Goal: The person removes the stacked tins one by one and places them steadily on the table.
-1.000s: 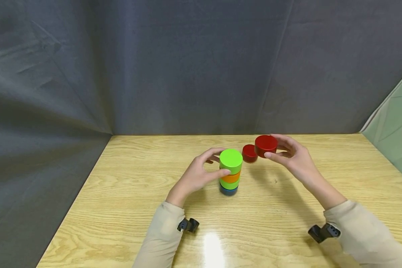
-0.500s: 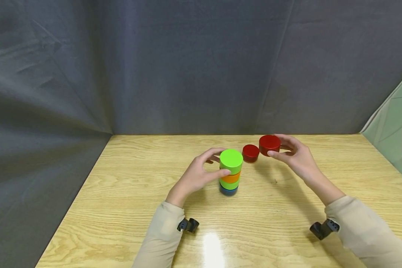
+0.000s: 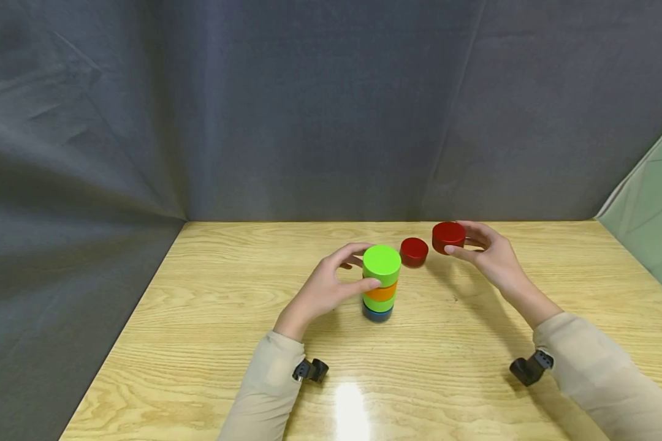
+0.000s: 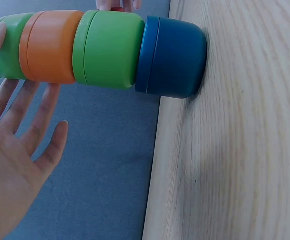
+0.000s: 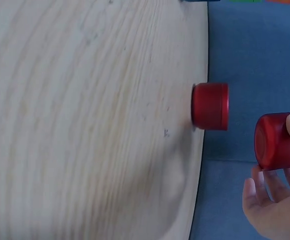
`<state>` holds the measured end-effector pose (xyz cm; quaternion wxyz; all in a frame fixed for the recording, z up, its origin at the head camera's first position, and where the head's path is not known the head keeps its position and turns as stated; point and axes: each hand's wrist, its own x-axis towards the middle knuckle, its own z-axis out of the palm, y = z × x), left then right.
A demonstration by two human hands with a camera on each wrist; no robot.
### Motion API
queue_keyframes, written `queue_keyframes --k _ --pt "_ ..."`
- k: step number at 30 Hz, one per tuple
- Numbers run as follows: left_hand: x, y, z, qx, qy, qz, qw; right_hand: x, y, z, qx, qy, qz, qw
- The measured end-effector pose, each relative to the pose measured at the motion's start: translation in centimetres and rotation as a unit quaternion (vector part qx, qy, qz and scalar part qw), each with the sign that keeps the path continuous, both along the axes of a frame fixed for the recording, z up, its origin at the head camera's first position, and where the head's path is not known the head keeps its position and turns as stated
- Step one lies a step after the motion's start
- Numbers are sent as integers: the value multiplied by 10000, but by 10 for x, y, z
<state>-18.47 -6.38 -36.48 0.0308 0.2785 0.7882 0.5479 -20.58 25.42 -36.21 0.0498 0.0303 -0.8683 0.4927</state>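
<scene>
Several small round lidded tins are stacked upright on the table. A blue tin (image 4: 177, 57) is at the bottom, followed by a green tin (image 4: 112, 49), an orange tin (image 4: 55, 46) and a second green tin (image 3: 382, 264) on top. My left hand (image 3: 328, 286) grips that top tin, thumb in front and fingers behind. To the right, my right hand (image 3: 493, 256) holds a red tin (image 3: 448, 237) between thumb and fingers, raised above the table. Another red tin (image 3: 414, 253) stands on the table between the stack and the raised one.
The pale wooden table (image 3: 198, 318) ends at the back and left against a dark grey cloth (image 3: 320, 110). A green patterned surface (image 3: 659, 202) borders its right side. Black cameras sit at both sleeve cuffs.
My right hand has moved a little to the right with its red tin, widening the gap to the red tin on the table. My left hand and the stack have stayed in place.
</scene>
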Motion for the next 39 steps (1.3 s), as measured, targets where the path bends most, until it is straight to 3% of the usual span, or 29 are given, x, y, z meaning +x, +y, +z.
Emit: queue_keyframes --k 7,23,39 --pt "-1 1 0 60 -6 -46 10000 -8 7 -7 90 -215 -23 9997" --pt "-1 1 0 1 20 -24 10000 -26 17 -22 40 -207 143 9997" --pt "-1 1 -2 37 -2 -15 10000 -34 19 -32 76 -710 413 9966"
